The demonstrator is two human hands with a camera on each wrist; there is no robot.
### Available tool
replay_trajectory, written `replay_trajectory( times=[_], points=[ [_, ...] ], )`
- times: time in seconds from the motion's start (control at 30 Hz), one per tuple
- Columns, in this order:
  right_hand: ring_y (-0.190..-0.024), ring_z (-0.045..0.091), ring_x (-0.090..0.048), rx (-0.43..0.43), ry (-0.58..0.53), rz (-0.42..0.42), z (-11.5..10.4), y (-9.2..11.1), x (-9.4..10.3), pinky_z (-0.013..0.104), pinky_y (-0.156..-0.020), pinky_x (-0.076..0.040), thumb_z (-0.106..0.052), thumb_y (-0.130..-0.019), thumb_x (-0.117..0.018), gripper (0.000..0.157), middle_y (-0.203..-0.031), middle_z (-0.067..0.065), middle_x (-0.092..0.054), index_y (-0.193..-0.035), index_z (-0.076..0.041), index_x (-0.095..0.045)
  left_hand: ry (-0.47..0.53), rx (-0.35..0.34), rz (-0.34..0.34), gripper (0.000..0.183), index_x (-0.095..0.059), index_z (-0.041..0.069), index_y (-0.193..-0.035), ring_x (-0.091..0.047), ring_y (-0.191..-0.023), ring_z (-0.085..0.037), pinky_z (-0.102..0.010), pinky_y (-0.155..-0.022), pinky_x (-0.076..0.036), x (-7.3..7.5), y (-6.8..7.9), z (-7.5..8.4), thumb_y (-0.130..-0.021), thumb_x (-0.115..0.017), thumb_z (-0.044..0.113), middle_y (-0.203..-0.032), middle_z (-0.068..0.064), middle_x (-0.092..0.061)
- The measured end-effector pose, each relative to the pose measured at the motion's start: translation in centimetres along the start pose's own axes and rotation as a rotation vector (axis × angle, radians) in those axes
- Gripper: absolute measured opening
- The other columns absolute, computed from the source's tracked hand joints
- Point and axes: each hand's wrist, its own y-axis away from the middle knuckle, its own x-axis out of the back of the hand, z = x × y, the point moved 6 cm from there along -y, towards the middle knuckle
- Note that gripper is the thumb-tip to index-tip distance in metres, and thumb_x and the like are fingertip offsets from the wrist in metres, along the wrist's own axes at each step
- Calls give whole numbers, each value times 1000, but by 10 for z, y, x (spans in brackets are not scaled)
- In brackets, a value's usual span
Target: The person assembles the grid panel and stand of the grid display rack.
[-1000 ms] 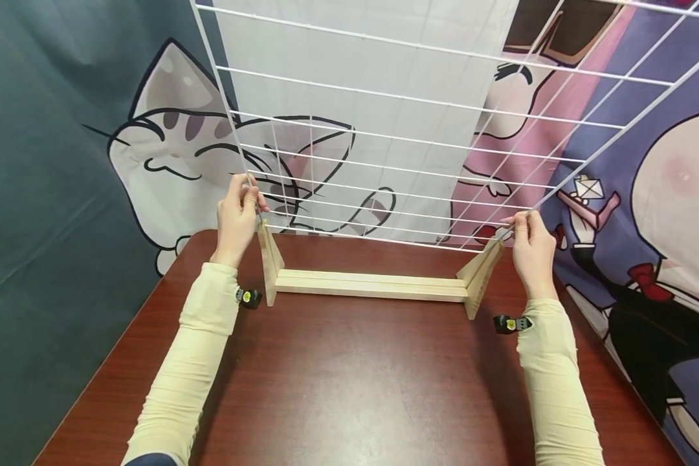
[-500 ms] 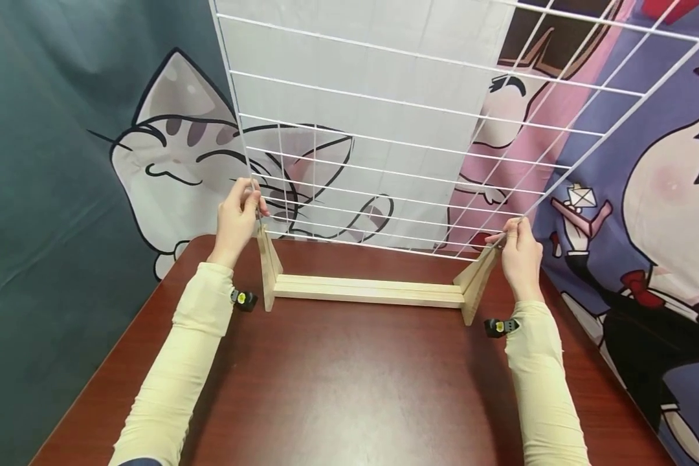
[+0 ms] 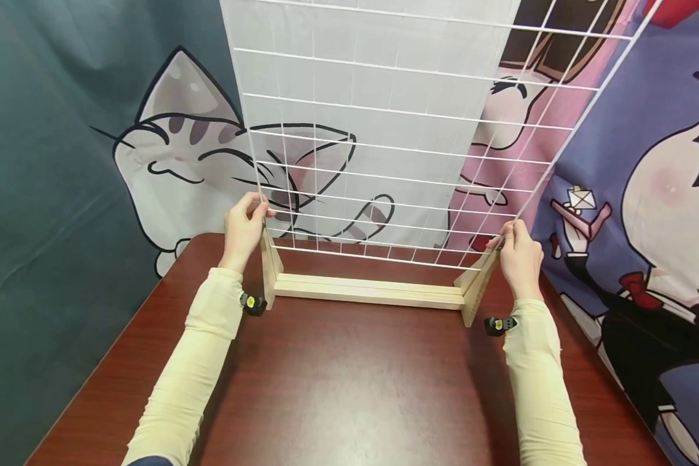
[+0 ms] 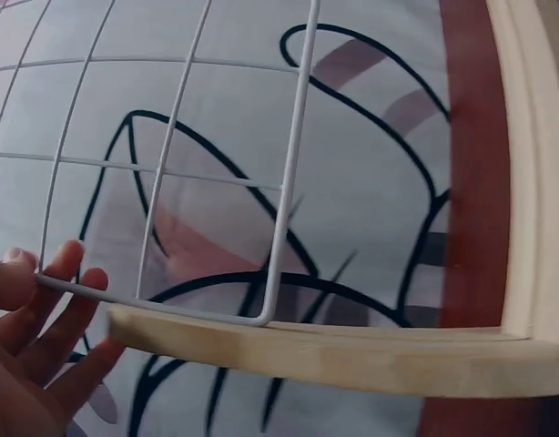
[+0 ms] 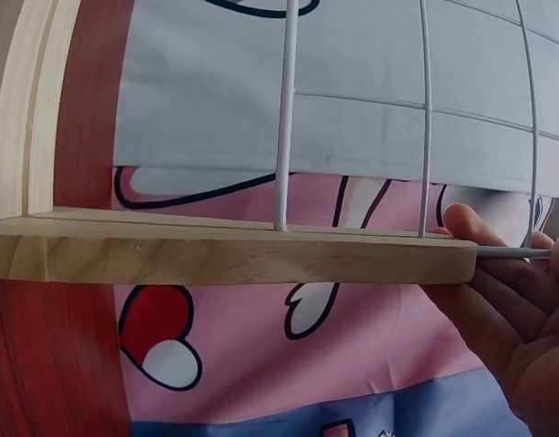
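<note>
A white wire grid panel (image 3: 611,70) stands tall over a pale wooden stand made of a crossbar (image 3: 369,289) and two side pieces. My left hand (image 3: 244,226) pinches the panel's left edge wire between thumb and fingers, just above the left side piece (image 4: 334,357). On the other side, my right hand (image 3: 520,259) pinches the right edge wire by the top of the right side piece (image 5: 261,259). In the left wrist view, the panel's lower corner (image 4: 264,319) lies along the left side piece. The bottom wire (image 5: 285,118) meets the right side piece and sits above the crossbar.
The stand rests on a reddish-brown table (image 3: 349,388) near its far edge. Behind it hangs a printed curtain (image 3: 175,155) with cartoon figures. Another printed cloth (image 3: 664,175) hangs along the right side.
The panel has come down between the side pieces and shifted left at its upper right. My left hand has lowered with it; my right hand moved slightly left and down, then stayed nearly still.
</note>
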Motion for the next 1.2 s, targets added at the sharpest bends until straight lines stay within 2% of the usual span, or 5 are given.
replay_trajectory(
  times=[0.17, 0.47, 0.8, 1.0, 1.2],
  points=[
    [-95, 45, -64, 19, 18, 8, 0, 1, 0, 53, -82, -39, -30, -105, -34, 34, -90, 18, -74, -99, -4, -54, 14, 0, 32, 13, -63, -1, -101, -60, -75, 7, -13, -71, -42, -2, 6, -6, -97, -55, 9, -95, -22, -72],
    [-92, 44, -65, 31, 31, 34, 1, -2, -1, 54, -81, -39, -31, -105, -36, 35, -90, 17, -74, -94, -4, -56, -35, 7, 47, 15, -62, 0, -101, -68, -90, -32, -17, -71, -41, -4, 16, -9, -98, -54, 12, -97, -20, -72],
    [-95, 43, -65, 14, 15, 44, 0, -2, 1, 54, -84, -39, -29, -104, -38, 35, -91, 16, -74, -91, -3, -59, -50, -15, 56, 15, -62, -3, -99, -70, -90, -33, -12, -68, -40, -6, 19, -7, -98, -55, 10, -98, -20, -70],
    [-95, 42, -65, 18, 15, 41, -1, -1, -1, 54, -85, -40, -26, -102, -43, 32, -89, 16, -74, -88, -4, -62, -85, -26, 118, 10, -65, -4, -93, -68, -87, -31, -10, -70, -40, -4, 23, -13, -93, -59, 3, -95, -19, -69],
    [-89, 43, -66, 27, 19, 53, 0, 3, -2, 54, -84, -41, -23, -100, -47, 30, -85, 17, -74, -86, -4, -65, -137, -54, 162, 8, -66, -5, -91, -67, -87, -31, -28, -77, -48, -5, 28, -17, -92, -60, 1, -94, -19, -69]
  ],
)
